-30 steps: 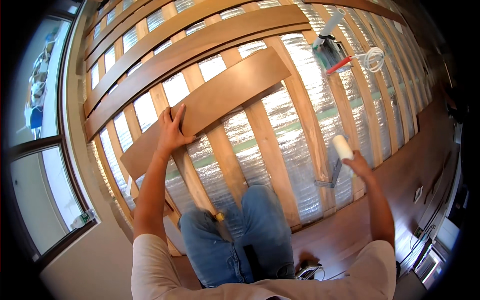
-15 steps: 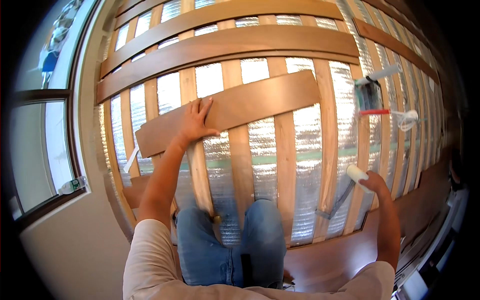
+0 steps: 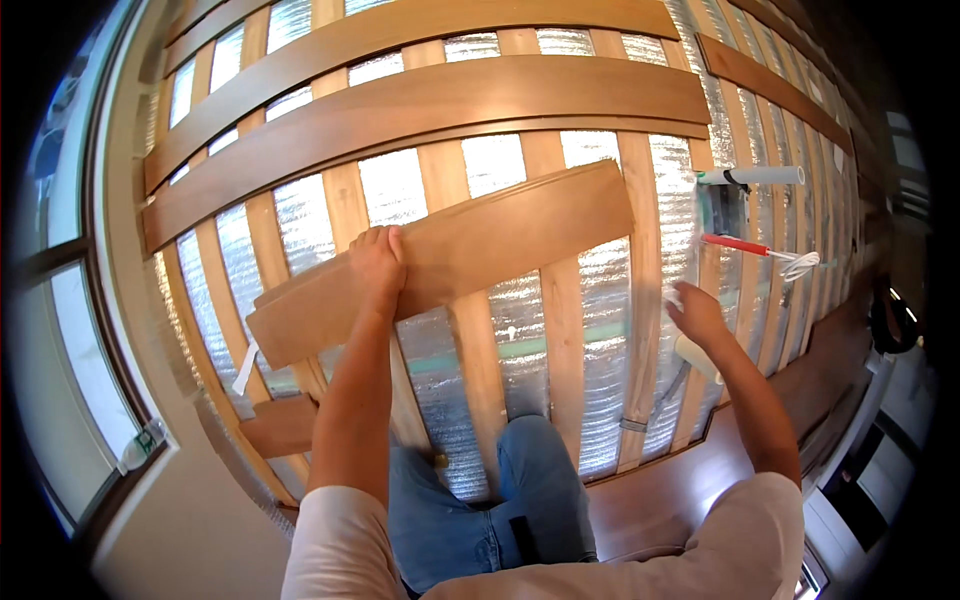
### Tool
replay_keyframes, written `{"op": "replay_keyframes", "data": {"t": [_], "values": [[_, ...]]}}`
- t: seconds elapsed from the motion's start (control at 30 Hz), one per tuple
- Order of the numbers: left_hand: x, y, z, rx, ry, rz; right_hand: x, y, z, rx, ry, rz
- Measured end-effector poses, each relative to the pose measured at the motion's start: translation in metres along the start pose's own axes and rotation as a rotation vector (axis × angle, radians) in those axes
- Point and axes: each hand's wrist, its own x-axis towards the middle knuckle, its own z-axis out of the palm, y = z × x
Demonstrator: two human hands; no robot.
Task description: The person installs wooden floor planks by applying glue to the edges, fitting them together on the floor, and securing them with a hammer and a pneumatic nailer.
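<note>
My left hand (image 3: 378,264) is closed over the far edge of a brown floorboard (image 3: 520,235), left of its middle. The board lies at a slant across light wooden battens (image 3: 477,360), looks tilted, and shows a dull brown face. Off its right end, my right hand (image 3: 697,312) hovers with its fingers drawn together. A small whitish bit shows at the fingertips, too unclear to name. Below that hand, a cream cylinder (image 3: 696,357) with a grey bar (image 3: 668,398) lies on the battens, partly hidden by my forearm.
Laid floorboards (image 3: 430,95) run across the far side. To the right are a white tube (image 3: 770,175), a red-handled tool with a white cord (image 3: 738,244) and a dark box-like item. Silvery foil (image 3: 600,330) lines the gaps between battens. A short board piece (image 3: 280,425) lies left; a bottle (image 3: 140,447) stands by the window.
My left hand has gone from lying flat on the board to gripping its far edge, and the board has tilted. My right hand has left the cream cylinder and moved up and left.
</note>
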Motion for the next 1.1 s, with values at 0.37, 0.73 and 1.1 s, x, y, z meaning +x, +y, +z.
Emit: {"op": "replay_keyframes", "data": {"t": [0.37,0.73,1.1], "values": [[0.013,0.01,-0.005,-0.121,-0.006,-0.066,0.273,-0.317,-0.086,0.088,0.221,-0.64],[0.017,0.006,-0.018,-0.141,-0.007,-0.03,0.348,-0.461,-0.1,-0.317,0.069,-0.686],[0.016,0.01,-0.01,-0.062,-0.051,-0.063,0.374,-0.449,-0.087,-0.3,0.285,-0.939]]}}
